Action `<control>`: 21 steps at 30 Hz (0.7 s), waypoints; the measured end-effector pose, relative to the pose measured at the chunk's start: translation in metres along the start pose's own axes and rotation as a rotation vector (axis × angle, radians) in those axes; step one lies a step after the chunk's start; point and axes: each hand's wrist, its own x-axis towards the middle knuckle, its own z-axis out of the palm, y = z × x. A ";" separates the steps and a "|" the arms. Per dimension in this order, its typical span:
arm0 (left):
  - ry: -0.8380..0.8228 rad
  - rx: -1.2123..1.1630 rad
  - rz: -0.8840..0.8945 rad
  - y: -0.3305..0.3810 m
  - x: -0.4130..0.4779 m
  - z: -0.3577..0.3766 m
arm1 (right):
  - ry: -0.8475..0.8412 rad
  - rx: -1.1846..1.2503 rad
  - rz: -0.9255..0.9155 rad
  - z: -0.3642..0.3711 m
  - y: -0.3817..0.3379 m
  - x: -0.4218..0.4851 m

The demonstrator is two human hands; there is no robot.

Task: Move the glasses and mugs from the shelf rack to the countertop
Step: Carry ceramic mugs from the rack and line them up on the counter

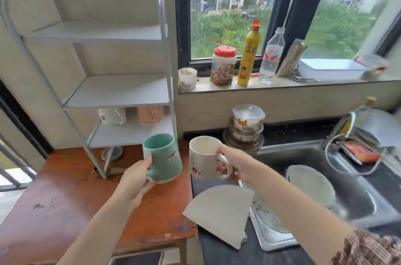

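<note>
My left hand grips a teal mug by its handle, holding it upright just above the wooden table. My right hand holds a white patterned mug by its handle, at the edge of the dark countertop. Behind them stands a white shelf rack. On its lowest shelf sit a white mug and a pink cup. The two upper shelves are bare.
A fan-shaped grey board lies on the countertop over a tray. A steel sink with a bowl is to the right. Stacked lidded containers stand behind the white mug. Jars and bottles line the window sill.
</note>
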 end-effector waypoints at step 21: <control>-0.625 0.243 -0.314 -0.183 -0.223 0.502 | 0.694 0.488 0.162 -0.440 0.257 -0.243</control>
